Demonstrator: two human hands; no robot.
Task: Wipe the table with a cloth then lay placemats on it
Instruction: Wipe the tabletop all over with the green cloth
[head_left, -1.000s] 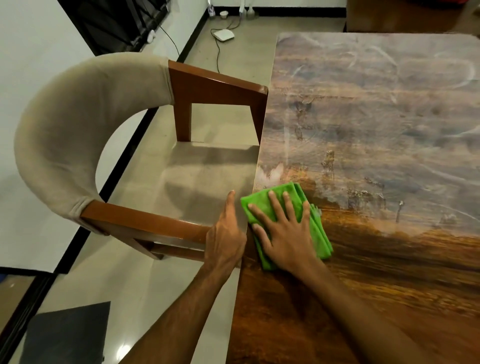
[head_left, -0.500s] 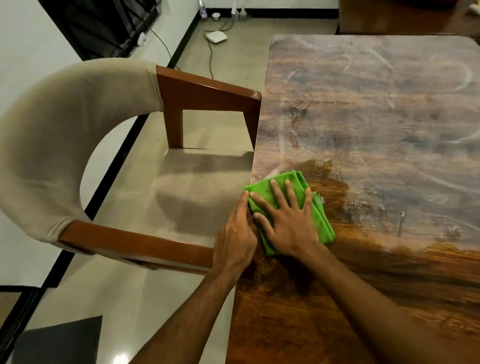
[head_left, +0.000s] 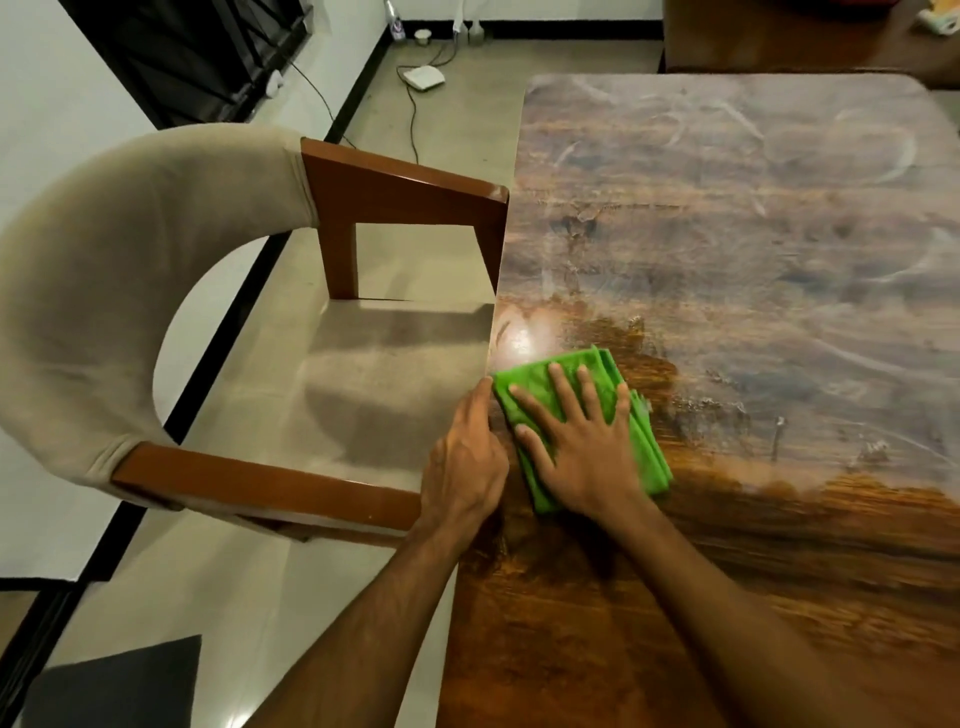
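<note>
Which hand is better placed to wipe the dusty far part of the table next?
The right hand: it lies flat, fingers spread, on the green cloth on the table, with the smeared area just beyond it. The left hand only rests at the table's edge, beside the cloth.

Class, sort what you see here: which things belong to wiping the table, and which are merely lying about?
In the job: green cloth, table, right hand pressing flat on the cloth, left hand at the table's edge.
Lying about: chair, white box, dark mat.
</note>
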